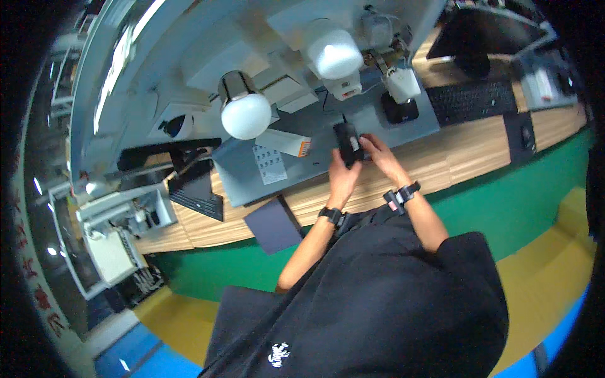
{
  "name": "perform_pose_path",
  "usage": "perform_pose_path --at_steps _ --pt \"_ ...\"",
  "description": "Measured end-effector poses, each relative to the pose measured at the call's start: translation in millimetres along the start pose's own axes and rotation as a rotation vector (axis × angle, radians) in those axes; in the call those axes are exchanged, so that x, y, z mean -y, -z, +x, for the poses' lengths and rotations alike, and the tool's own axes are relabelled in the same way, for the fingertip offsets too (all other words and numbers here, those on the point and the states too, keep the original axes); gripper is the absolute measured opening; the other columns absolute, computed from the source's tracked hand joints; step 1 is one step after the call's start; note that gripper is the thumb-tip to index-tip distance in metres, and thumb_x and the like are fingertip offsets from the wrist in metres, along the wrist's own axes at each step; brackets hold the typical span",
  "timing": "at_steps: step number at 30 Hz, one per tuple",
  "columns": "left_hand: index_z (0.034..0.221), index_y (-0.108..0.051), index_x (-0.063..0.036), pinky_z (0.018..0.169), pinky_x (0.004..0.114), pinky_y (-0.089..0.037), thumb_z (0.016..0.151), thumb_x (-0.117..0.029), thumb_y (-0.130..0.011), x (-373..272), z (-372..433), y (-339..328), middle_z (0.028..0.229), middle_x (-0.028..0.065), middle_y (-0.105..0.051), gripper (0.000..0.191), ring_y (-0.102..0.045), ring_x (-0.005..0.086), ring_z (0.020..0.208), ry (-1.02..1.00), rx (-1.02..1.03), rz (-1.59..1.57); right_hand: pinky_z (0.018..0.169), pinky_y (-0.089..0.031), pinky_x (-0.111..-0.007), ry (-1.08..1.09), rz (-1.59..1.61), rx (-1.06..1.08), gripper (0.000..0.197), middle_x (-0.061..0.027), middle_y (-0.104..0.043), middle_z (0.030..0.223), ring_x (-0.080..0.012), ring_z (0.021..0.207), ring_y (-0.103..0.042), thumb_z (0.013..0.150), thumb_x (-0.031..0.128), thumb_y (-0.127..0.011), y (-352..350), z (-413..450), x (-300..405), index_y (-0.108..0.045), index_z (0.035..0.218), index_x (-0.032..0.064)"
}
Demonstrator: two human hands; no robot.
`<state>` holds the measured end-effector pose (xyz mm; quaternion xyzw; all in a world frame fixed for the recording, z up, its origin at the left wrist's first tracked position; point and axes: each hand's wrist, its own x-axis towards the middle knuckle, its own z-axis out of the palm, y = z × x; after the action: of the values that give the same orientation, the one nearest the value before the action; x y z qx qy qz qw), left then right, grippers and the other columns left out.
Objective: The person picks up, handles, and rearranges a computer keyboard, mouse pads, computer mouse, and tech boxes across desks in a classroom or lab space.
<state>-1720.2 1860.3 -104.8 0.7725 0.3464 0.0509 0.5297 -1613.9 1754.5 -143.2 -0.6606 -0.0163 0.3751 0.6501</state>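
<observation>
A black handheld device (pixel 348 141) with a pale label and a short stub on its far end is held above the grey desk mat (pixel 302 175). My left hand (pixel 343 175) grips its near end. Along its right side, the fingers of my right hand (pixel 379 152) touch the casing; blur hides their exact hold. To the left lie a white box (pixel 280 141) with an orange label and a printed sheet (pixel 269 164). A black box-shaped device (pixel 400 107) sits on the mat to the right, beside a small white device (pixel 401 84).
Two white-domed bulbs (pixel 246 116) (pixel 336 55) rise behind the mat. Keyboards (pixel 472 100) (pixel 196 196) flank it, with a monitor (pixel 483 35) at the far right. A dark flat folder-like item (pixel 274 227) overhangs the wooden desk's front edge. At left is a grey tray (pixel 158 208).
</observation>
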Motion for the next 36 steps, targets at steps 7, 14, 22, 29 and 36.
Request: perform_pose_path --at_steps 7,14,22,29,36 --pt "0.136 -0.036 -0.0011 0.093 0.042 -0.044 0.080 -0.020 -0.063 18 -2 -16 0.129 0.0251 -0.049 0.065 -0.052 0.0378 0.114 -0.184 0.250 0.300 0.068 -0.049 -0.027 -0.174 0.412 0.119 0.037 -0.0028 -0.062 0.097 -0.0120 0.083 -0.059 0.088 0.032 -0.064 30 13 21 -0.058 0.112 0.0038" --pt "0.126 -0.040 -0.0012 0.080 0.039 -0.046 0.082 -0.014 -0.058 85 9 44 0.108 0.0195 -0.056 0.049 -0.058 0.0286 0.088 0.050 -0.121 0.445 0.057 -0.050 -0.028 -0.091 0.306 -0.038 0.031 -0.0031 -0.061 0.075 -0.0119 0.067 -0.060 0.089 0.031 -0.063 38 38 -42 -0.060 0.089 0.0004" --pt "0.103 -0.045 0.0000 0.075 0.039 -0.043 0.081 -0.012 -0.063 107 27 54 0.087 0.0132 -0.048 0.031 -0.050 0.0283 0.081 0.057 -0.106 0.465 0.052 -0.046 -0.029 -0.166 0.340 -0.076 0.033 -0.0054 -0.060 0.068 -0.0142 0.059 -0.059 0.091 0.029 -0.061 10 44 -60 -0.060 0.087 -0.0032" --pt "0.089 -0.055 0.0001 0.073 0.040 -0.045 0.082 -0.009 -0.061 93 22 45 0.083 0.0153 -0.059 0.013 -0.057 0.0312 0.080 0.021 -0.100 0.481 0.054 -0.049 -0.029 -0.100 0.448 -0.190 0.033 -0.0063 -0.061 0.068 -0.0164 0.053 -0.059 0.091 0.030 -0.061 17 48 -50 -0.062 0.083 -0.0023" --pt "0.090 -0.061 -0.0001 0.068 0.035 -0.049 0.084 -0.014 -0.058 76 5 51 0.080 0.0146 -0.066 0.016 -0.063 0.0262 0.072 0.134 -0.032 0.243 0.051 -0.048 -0.029 -0.157 -0.193 0.123 0.040 -0.0100 -0.065 0.067 -0.0171 0.054 -0.062 0.090 0.036 -0.060 -27 20 -33 -0.063 0.082 -0.0027"
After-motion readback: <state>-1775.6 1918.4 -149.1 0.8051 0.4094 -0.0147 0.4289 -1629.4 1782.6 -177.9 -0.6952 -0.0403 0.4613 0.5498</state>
